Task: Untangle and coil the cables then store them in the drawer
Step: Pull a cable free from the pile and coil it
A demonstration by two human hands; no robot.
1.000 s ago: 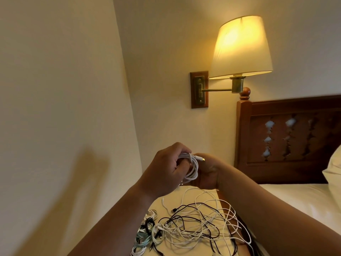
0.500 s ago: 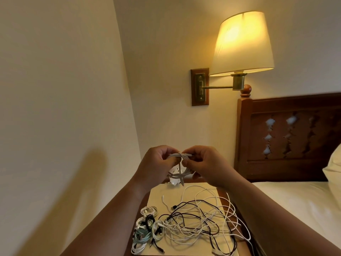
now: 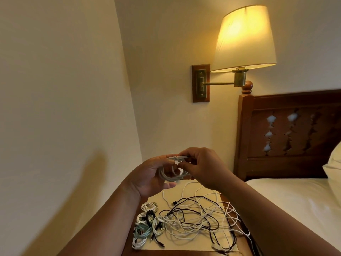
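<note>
A white cable coil (image 3: pixel 172 173) hangs in the air above the bedside table. My left hand (image 3: pixel 150 177) holds the coil from the left, fingers curled round its loops. My right hand (image 3: pixel 203 168) pinches the cable's loose end at the top of the coil. Below them a tangle of white and black cables (image 3: pixel 199 218) lies spread over a cream mat (image 3: pixel 186 242) on the table. Several small coiled cables (image 3: pixel 145 226), white, black and pale green, lie in a cluster at the mat's left edge. No drawer is in view.
The wooden bedside table (image 3: pixel 129 248) stands in a corner, with a cream wall close on the left. A lit wall lamp (image 3: pixel 243 39) hangs above. A dark wooden headboard (image 3: pixel 287 133) and a bed with white sheets (image 3: pixel 295 200) and a pillow (image 3: pixel 334 163) lie to the right.
The coil has turned from edge-on to hanging as an open loop in my left hand. My right hand has shifted to pinch the cable end at the coil's top.
</note>
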